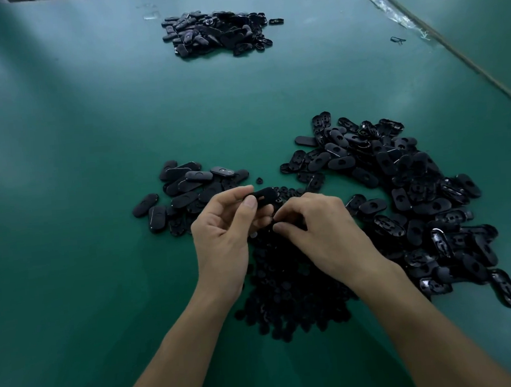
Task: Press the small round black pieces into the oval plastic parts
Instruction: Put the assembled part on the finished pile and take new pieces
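My left hand (225,231) holds one black oval plastic part (265,196) between thumb and fingers, above the table. My right hand (317,223) is just right of it, fingers curled, and seems to pinch a small black piece at its fingertips; the piece itself is too dark to make out. Under both hands lies a heap of small round black pieces (290,281). A big pile of oval parts (405,195) with open holes spreads to the right. A smaller pile of oval parts (187,192) lies to the left of my hands.
Everything sits on a green table (80,175). A third pile of black oval parts (219,32) lies at the far middle. A seam with clear tape (386,6) runs along the far right, and a single black scrap (397,40) lies near it.
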{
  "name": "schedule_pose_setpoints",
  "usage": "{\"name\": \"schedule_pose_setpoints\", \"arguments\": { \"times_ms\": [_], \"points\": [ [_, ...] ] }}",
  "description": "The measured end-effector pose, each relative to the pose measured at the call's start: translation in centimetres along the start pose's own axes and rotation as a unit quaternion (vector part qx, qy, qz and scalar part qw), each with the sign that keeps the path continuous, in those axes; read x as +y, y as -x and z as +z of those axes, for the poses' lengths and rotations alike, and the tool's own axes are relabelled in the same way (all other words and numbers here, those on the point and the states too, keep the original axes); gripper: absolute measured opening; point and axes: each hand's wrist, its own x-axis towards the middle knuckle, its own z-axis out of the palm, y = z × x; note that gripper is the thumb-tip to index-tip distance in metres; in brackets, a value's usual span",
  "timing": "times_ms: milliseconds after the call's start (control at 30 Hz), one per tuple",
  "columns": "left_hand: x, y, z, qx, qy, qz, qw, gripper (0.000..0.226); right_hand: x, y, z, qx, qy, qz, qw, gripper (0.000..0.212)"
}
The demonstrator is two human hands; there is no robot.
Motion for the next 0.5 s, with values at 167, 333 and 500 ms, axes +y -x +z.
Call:
{"name": "schedule_pose_setpoints", "arguments": {
  "times_ms": [167,333,500],
  "points": [
    [-0.06,-0.14,0.04,0.005,-0.006,0.001,1.000,0.015,-0.32,-0.26,-0.01,0.011,0.006,0.015,1.000,0.013],
    [-0.07,-0.23,0.09,0.013,-0.019,0.013,1.000,0.017,-0.30,-0.28,-0.12,0.033,-0.010,0.016,0.999,0.024],
    [-0.05,-0.10,0.15,0.014,-0.020,0.009,1.000,0.019,-0.24,-0.09,-0.83,0.016,-0.051,0.021,0.998,0.019]
  ]
}}
